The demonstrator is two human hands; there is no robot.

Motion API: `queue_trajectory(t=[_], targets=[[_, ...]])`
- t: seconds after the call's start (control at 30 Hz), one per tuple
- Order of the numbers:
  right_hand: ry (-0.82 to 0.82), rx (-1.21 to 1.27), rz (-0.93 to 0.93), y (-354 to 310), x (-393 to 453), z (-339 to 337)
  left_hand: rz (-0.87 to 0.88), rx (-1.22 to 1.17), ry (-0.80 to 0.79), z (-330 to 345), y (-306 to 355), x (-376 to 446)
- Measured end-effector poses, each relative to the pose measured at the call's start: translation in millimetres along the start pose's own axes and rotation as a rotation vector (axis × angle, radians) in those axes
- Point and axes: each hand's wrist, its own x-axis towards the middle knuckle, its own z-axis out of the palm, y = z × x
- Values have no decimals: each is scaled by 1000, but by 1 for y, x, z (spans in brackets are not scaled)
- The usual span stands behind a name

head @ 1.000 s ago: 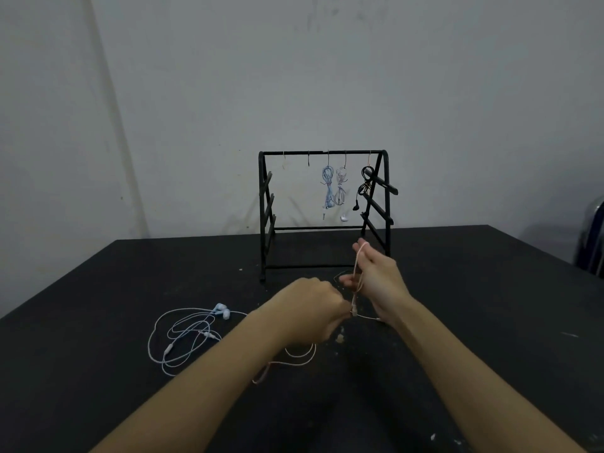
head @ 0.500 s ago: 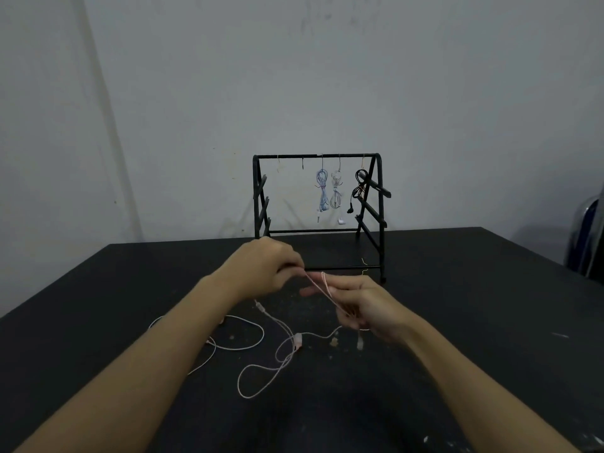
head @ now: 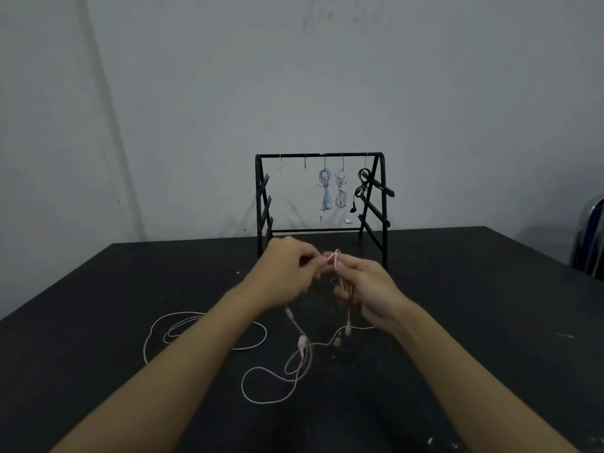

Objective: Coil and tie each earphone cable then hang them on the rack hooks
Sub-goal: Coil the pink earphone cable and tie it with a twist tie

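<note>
A pink earphone cable (head: 295, 369) trails in loose loops across the black table (head: 98, 371). My right hand (head: 366, 289) holds several turns of it wound round its fingers. My left hand (head: 287, 273) pinches the same cable beside the top of that loop, in front of the rack. A white earphone cable (head: 183, 325) lies uncoiled to the left, partly under my left forearm. The black rack (head: 320, 155) stands at the back of the table. Tied blue (head: 324, 191), white (head: 340, 191) and black (head: 362, 188) earphones hang from its right-hand hooks; two left hooks are bare.
A grey wall rises right behind the table. A blue chair (head: 591, 243) shows at the right edge. Small crumbs and specks dot the table around the cables.
My left hand carried the pink cable up and over to my right hand, adding a turn. Both hands have risen towards the rack, and more slack has left the table.
</note>
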Motion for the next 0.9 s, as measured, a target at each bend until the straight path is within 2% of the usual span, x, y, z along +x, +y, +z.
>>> queue_trajectory(t=[0.1, 0.17, 0.27, 0.5, 0.7, 0.8, 0.9], targets=[[49, 311, -10, -9, 5, 0, -147, -369, 10, 19, 7, -15], [93, 337, -40, -13, 7, -1, -166, -539, 17, 28, 8, -23], [149, 288, -69, -11, 8, -3, -156, -618, 34, 38, 10, -29], [139, 484, -64, -14, 5, -4, -178, -518, -82, 51, 3, -30], [157, 387, -39, -20, 2, -8, -218, -523, -299, 41, -13, -35], [56, 224, 33, -20, -2, -11, -150, -322, -364, 26, -18, -29], [-54, 43, 109, -19, -7, -14, -46, -26, -333, 9, -23, -17]])
